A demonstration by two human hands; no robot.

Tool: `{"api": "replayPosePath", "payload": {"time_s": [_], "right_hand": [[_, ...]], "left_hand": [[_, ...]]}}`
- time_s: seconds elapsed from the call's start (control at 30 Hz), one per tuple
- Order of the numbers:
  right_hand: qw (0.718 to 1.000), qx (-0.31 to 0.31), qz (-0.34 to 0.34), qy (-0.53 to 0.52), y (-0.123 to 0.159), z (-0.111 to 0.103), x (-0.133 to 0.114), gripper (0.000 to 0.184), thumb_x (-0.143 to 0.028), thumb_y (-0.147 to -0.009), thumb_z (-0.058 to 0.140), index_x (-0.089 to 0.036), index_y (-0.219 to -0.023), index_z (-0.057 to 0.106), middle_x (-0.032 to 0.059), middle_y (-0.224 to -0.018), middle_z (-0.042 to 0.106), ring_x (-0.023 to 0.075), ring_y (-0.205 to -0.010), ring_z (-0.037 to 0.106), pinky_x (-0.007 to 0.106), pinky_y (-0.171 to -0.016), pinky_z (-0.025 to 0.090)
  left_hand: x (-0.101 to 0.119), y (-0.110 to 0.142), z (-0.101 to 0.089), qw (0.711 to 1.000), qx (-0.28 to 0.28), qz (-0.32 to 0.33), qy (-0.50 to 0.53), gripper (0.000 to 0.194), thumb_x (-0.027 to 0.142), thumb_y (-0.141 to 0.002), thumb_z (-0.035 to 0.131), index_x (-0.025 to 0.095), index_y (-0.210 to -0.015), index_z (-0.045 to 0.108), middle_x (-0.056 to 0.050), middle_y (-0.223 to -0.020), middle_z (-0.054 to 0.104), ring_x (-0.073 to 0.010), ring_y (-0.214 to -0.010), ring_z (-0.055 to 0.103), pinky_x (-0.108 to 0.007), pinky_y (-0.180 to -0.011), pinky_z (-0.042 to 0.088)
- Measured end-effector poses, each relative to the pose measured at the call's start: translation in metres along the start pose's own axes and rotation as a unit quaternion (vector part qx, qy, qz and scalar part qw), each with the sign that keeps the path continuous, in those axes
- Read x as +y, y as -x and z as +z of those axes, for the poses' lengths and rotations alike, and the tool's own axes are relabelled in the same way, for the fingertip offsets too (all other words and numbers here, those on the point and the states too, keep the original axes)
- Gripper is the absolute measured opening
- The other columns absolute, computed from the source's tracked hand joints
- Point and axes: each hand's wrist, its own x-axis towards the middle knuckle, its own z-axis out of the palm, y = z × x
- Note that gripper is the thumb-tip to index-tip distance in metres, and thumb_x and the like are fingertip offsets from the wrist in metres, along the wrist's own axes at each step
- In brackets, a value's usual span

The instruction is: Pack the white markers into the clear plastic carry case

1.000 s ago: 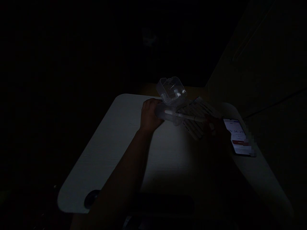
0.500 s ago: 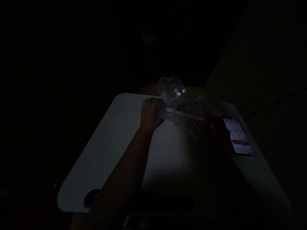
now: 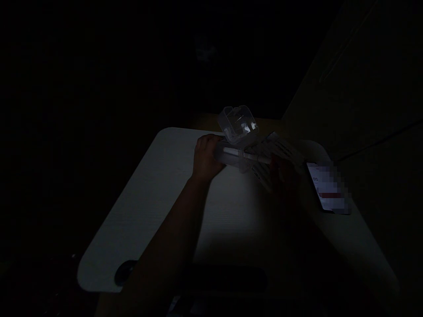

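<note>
The scene is very dark. My left hand (image 3: 205, 159) is wrapped round the lower half of a clear plastic box (image 3: 220, 154), whose hinged other half (image 3: 236, 125) stands open at the back. Between the box and my right hand (image 3: 284, 174) runs a slim white stick-like thing (image 3: 261, 158), its left end inside the box. My right fingers are closed on its right end, deep in shadow; what kind of thing it is I cannot make out. A printed packet or folded sheet (image 3: 280, 147) lies behind and below the stick.
A lit phone (image 3: 325, 189) lies on the white table (image 3: 158, 176) to the right of my right hand. A round dark fitting (image 3: 124, 273) sits at the table's near left corner. A cable (image 3: 373, 143) runs along the wall on the right.
My right hand has moved left, and the white stick reaches further into the box. My left hand and the box have hardly moved.
</note>
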Motion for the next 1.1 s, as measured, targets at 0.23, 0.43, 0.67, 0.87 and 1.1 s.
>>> {"api": "replayPosePath", "payload": {"time_s": [0.23, 0.43, 0.67, 0.87, 1.1], "right_hand": [[0.997, -0.023, -0.057, 0.035, -0.003, 0.009, 0.008, 0.043, -0.037, -0.096, 0.03, -0.019, -0.12, 0.061, 0.0111, -0.102, 0.064, 0.0201, -0.094, 0.059, 0.035, -0.082, 0.048], [0.995, -0.03, -0.093, 0.029, -0.006, 0.009, 0.006, 0.039, -0.03, -0.095, 0.034, -0.016, -0.121, 0.059, 0.0111, -0.097, 0.064, 0.0196, -0.09, 0.058, 0.034, -0.08, 0.046], [0.996, -0.033, -0.085, 0.015, -0.004, 0.009, 0.008, 0.037, -0.026, -0.09, 0.038, -0.016, -0.118, 0.06, 0.0107, -0.105, 0.065, 0.0213, -0.099, 0.057, 0.036, -0.087, 0.043], [0.996, -0.071, -0.051, 0.019, -0.002, 0.008, 0.009, 0.041, -0.027, -0.089, 0.036, -0.016, -0.122, 0.059, 0.0103, -0.114, 0.063, 0.0217, -0.107, 0.054, 0.037, -0.094, 0.039], [0.987, -0.132, -0.024, 0.085, -0.004, 0.002, 0.001, 0.04, -0.028, -0.091, 0.035, -0.018, -0.116, 0.064, 0.009, -0.108, 0.066, 0.0211, -0.099, 0.056, 0.036, -0.088, 0.038]], "left_hand": [[0.0, 0.0, 0.0, 1.0, -0.015, -0.004, -0.005, 0.049, 0.028, -0.066, 0.067, 0.021, -0.111, 0.05, -0.009, -0.109, 0.059, -0.0272, -0.104, 0.053, -0.043, -0.091, 0.042], [0.0, 0.0, 0.0, 0.999, -0.032, -0.023, -0.003, 0.051, 0.029, -0.065, 0.068, 0.021, -0.112, 0.05, -0.01, -0.111, 0.058, -0.0285, -0.106, 0.052, -0.044, -0.093, 0.041], [-0.001, 0.0, 0.001, 1.0, -0.019, -0.015, -0.002, 0.052, 0.029, -0.064, 0.069, 0.021, -0.111, 0.049, -0.008, -0.111, 0.059, -0.0274, -0.105, 0.053, -0.042, -0.093, 0.041], [0.001, 0.0, 0.001, 1.0, 0.002, -0.021, -0.001, 0.049, 0.029, -0.065, 0.068, 0.022, -0.11, 0.05, -0.008, -0.109, 0.06, -0.027, -0.104, 0.054, -0.042, -0.091, 0.042], [0.0, -0.001, 0.0, 1.0, -0.009, -0.027, 0.011, 0.049, 0.031, -0.064, 0.068, 0.022, -0.11, 0.051, -0.008, -0.11, 0.06, -0.0282, -0.104, 0.055, -0.044, -0.092, 0.042]]}}
